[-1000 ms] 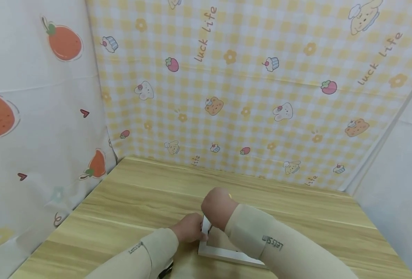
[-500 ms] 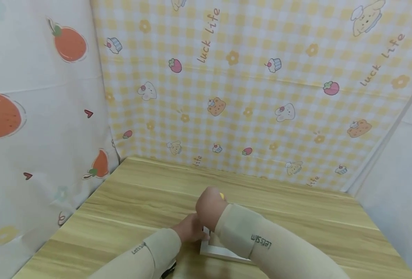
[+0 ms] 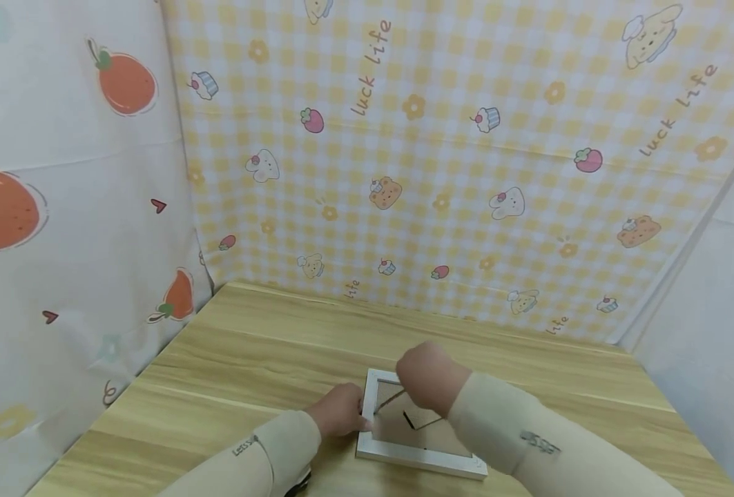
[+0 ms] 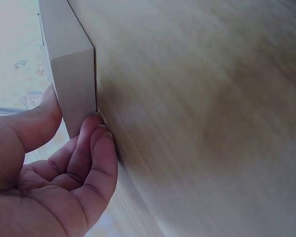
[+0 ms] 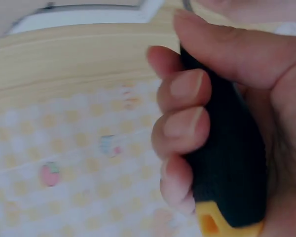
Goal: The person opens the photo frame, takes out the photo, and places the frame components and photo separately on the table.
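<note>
A white picture frame (image 3: 416, 461) lies on the table, its brown backing board (image 3: 398, 435) facing up. On the board is a short black strip (image 3: 409, 420), with thin dark lines nearby. My left hand (image 3: 340, 411) grips the frame's left side. In the left wrist view, the thumb (image 4: 44, 118) presses one face of the frame and the fingertips (image 4: 106, 136) curl against its other side. My right hand (image 3: 431, 376) is above the frame's far part, hiding some of it. Its fingers wrap round a screwdriver (image 5: 227, 143) with a black handle, yellow at the end; the tip is hidden.
The wood-grain table (image 3: 248, 345) extends around the frame. A yellow checked cloth (image 3: 404, 152) hangs behind it. White cloths hang as walls at the left (image 3: 93, 138) and right (image 3: 715, 310).
My right hand has moved right with the screwdriver, away from the frame's left side, exposing more of the frame and its board. My left hand keeps its hold.
</note>
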The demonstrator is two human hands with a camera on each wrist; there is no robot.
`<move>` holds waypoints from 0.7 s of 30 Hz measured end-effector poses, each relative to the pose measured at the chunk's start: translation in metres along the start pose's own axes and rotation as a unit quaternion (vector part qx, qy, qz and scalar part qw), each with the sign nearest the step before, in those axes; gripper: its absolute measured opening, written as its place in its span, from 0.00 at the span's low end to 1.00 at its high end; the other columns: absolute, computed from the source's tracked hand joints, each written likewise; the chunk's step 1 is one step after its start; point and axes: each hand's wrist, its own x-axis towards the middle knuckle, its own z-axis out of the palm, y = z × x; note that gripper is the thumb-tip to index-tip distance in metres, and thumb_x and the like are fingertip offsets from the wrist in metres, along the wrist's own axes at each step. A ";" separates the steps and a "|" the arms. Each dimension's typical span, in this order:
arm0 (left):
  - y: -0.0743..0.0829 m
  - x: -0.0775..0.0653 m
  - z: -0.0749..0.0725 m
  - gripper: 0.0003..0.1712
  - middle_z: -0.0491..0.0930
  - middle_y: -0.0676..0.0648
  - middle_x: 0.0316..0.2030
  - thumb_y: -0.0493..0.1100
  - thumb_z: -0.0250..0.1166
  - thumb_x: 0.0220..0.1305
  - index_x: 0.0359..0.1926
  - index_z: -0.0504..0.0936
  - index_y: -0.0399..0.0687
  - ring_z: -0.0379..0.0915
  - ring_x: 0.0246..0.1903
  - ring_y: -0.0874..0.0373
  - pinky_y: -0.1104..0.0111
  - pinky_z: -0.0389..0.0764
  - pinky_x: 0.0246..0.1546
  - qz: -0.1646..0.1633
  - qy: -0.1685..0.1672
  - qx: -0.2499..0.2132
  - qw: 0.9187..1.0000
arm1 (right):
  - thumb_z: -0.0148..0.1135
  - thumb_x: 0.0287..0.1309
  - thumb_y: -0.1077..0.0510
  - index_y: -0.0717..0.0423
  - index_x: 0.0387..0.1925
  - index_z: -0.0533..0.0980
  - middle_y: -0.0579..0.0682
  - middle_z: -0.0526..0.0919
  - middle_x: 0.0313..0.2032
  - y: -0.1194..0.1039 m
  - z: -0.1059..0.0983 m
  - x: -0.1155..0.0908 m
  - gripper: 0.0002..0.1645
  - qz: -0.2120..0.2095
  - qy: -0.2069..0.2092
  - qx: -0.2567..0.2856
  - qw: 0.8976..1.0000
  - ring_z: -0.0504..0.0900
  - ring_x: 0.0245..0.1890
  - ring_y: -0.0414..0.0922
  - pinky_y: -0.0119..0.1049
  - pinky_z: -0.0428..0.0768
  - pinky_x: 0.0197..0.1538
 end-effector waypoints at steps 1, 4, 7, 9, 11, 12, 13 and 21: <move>0.000 0.000 0.001 0.21 0.63 0.53 0.17 0.36 0.74 0.51 0.18 0.66 0.44 0.58 0.19 0.61 0.71 0.61 0.20 -0.001 0.004 0.003 1.000 | 0.63 0.58 0.62 0.52 0.13 0.67 0.42 0.61 0.12 0.006 0.005 -0.004 0.21 0.002 0.016 0.036 0.999 0.55 0.14 0.37 0.27 0.61 0.18; -0.001 0.000 0.002 0.22 0.62 0.53 0.17 0.36 0.74 0.51 0.18 0.66 0.44 0.58 0.19 0.61 0.71 0.60 0.20 -0.001 0.010 0.005 1.000 | 0.67 0.54 0.63 0.54 0.16 0.69 0.43 0.67 0.15 0.022 0.024 -0.015 0.17 0.012 0.058 0.131 0.990 0.62 0.17 0.38 0.31 0.71 0.22; 0.000 -0.001 0.002 0.22 0.62 0.53 0.17 0.35 0.74 0.51 0.18 0.66 0.44 0.58 0.19 0.61 0.71 0.61 0.20 0.004 0.012 -0.001 1.000 | 0.70 0.52 0.61 0.54 0.19 0.71 0.44 0.70 0.17 0.031 0.049 -0.024 0.15 0.037 0.072 0.205 0.975 0.67 0.19 0.39 0.36 0.74 0.26; 0.001 -0.002 0.001 0.22 0.62 0.53 0.17 0.35 0.74 0.51 0.18 0.65 0.43 0.58 0.20 0.61 0.71 0.61 0.20 0.009 0.013 -0.005 1.000 | 0.69 0.53 0.61 0.54 0.20 0.71 0.43 0.70 0.17 0.034 0.066 -0.030 0.14 0.057 0.070 0.254 0.963 0.67 0.19 0.39 0.36 0.72 0.25; 0.002 -0.003 0.001 0.22 0.62 0.53 0.17 0.35 0.74 0.51 0.18 0.65 0.43 0.58 0.20 0.61 0.71 0.61 0.20 0.011 0.015 -0.006 1.000 | 0.69 0.53 0.61 0.53 0.19 0.71 0.42 0.70 0.17 0.035 0.082 -0.035 0.15 0.078 0.069 0.297 0.949 0.66 0.19 0.39 0.35 0.69 0.25; 0.003 -0.003 0.001 0.22 0.62 0.53 0.17 0.35 0.74 0.51 0.18 0.65 0.43 0.58 0.20 0.61 0.71 0.61 0.20 0.010 0.015 -0.006 1.000 | 0.69 0.53 0.61 0.52 0.19 0.71 0.41 0.69 0.17 0.035 0.091 -0.038 0.15 0.085 0.074 0.310 0.944 0.66 0.18 0.38 0.35 0.68 0.24; 0.003 -0.003 0.001 0.22 0.62 0.53 0.17 0.36 0.74 0.51 0.18 0.65 0.44 0.59 0.20 0.61 0.71 0.61 0.20 0.009 0.016 -0.004 1.000 | 0.69 0.53 0.61 0.51 0.19 0.71 0.41 0.69 0.17 0.035 0.099 -0.041 0.15 0.091 0.081 0.323 0.939 0.66 0.18 0.38 0.34 0.68 0.24; 0.001 -0.004 0.002 0.22 0.62 0.53 0.16 0.36 0.73 0.51 0.17 0.65 0.44 0.58 0.18 0.61 0.71 0.61 0.19 0.005 0.020 -0.013 1.000 | 0.69 0.53 0.60 0.49 0.20 0.70 0.39 0.67 0.17 0.031 0.152 -0.057 0.15 0.131 0.136 0.352 0.917 0.63 0.19 0.36 0.31 0.64 0.23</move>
